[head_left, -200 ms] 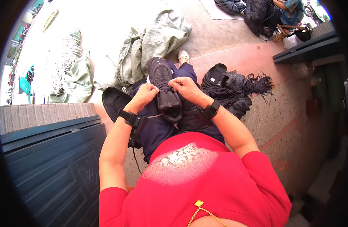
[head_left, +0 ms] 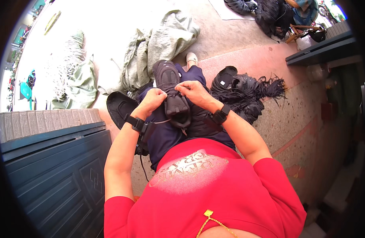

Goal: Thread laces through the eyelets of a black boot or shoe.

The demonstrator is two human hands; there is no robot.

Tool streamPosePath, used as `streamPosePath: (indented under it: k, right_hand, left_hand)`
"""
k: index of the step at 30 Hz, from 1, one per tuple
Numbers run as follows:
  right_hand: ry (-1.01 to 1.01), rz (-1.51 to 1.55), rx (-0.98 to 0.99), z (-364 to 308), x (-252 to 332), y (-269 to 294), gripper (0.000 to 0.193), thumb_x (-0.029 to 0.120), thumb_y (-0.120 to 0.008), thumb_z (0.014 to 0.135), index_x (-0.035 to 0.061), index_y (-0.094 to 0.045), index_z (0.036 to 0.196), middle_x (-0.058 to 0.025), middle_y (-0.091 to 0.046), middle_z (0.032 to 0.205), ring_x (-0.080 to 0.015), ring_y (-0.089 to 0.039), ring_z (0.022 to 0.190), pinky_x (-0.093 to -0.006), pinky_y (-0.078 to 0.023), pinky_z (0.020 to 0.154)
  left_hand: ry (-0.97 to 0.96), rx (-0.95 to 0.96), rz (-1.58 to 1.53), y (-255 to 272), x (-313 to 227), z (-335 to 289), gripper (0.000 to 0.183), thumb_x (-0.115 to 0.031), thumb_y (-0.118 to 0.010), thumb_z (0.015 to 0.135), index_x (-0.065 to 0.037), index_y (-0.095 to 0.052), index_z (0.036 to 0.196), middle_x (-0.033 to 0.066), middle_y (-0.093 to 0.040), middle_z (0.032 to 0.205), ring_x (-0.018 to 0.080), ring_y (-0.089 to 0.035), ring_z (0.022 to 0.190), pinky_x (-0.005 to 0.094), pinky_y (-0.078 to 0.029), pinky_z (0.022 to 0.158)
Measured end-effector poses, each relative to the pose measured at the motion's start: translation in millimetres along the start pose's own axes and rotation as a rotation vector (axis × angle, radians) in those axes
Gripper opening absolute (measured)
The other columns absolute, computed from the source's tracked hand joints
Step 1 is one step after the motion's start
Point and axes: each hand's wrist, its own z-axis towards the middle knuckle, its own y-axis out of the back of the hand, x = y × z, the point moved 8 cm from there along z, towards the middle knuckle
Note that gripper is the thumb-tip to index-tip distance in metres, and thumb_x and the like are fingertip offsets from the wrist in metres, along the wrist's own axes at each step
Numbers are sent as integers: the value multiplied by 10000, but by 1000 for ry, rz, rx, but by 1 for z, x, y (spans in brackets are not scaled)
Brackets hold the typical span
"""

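A black shoe (head_left: pixel 167 75) lies lengthwise across my lap, its toe pointing away from me. On its left side my left hand (head_left: pixel 152 100) is closed in a pinch of thumb and forefinger. My right hand (head_left: pixel 192 93) pinches the same way over the shoe's middle. A thin dark shoelace appears to run from the fingertips of both hands, though its ends are too small to make out. Beside my left leg rests another black shoe piece (head_left: pixel 121 107), partly hidden by my forearm. Right of my legs is a heap of black shoe uppers (head_left: pixel 244 93) with loose strands.
A crumpled grey-green sack (head_left: pixel 166 37) is spread on the floor ahead, with a second sack (head_left: pixel 82 87) and pale cords farther left. A blue panelled door (head_left: pixel 59 174) stands at my left. More black bundles (head_left: pixel 273 18) lie at the far right near a person.
Almost nothing differs; both hands keep their pinch at the shoe, and the view has shifted very slightly.
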Motion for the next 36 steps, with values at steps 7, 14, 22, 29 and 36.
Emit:
streamPosePath:
  k: [7,14,22,29,36]
  right_hand:
    - [74,24,108,8,13,-15,169,104,-559,805,-33,-616,885,-62,-595,689,-136,-535,619,-258,-439,606]
    - [604,-365,-235,12,91,-2,435,44,-610,696,31,-463,1105,-98,-570,786,-274,-559,779,-359,-449,671]
    - [240,-495,-47,-7,2,-2,143,59,-600,684,25,-545,812,-127,-592,764,-293,-557,769,-368,-448,673]
    - [212,-473,48,8,-13,-14,151,59,-594,699,10,-531,826,-150,-582,799,-328,-545,804,-400,-441,686]
    - [147,-1242,70,-23,-52,108,31,-10,-523,643,5,-550,639,-199,-560,702,-353,-556,740,-428,-461,633]
  left_hand:
    - [-151,-131,362,-17,-13,2,167,-136,-521,754,16,-589,756,171,-603,737,247,-588,714,339,-451,633]
    - [-220,-71,360,-21,-16,-1,227,-164,-538,780,58,-587,781,182,-611,742,247,-588,714,344,-453,643]
    - [-162,-177,349,-17,-9,3,232,-164,-555,797,66,-581,803,127,-609,702,156,-568,634,304,-441,576]
    - [-162,-224,412,-17,-17,-2,256,-201,-541,792,48,-545,729,179,-577,713,268,-562,696,372,-426,620]
    - [-208,-496,-430,74,-29,-27,109,-130,-493,828,-38,-552,834,55,-598,744,134,-567,687,254,-442,636]
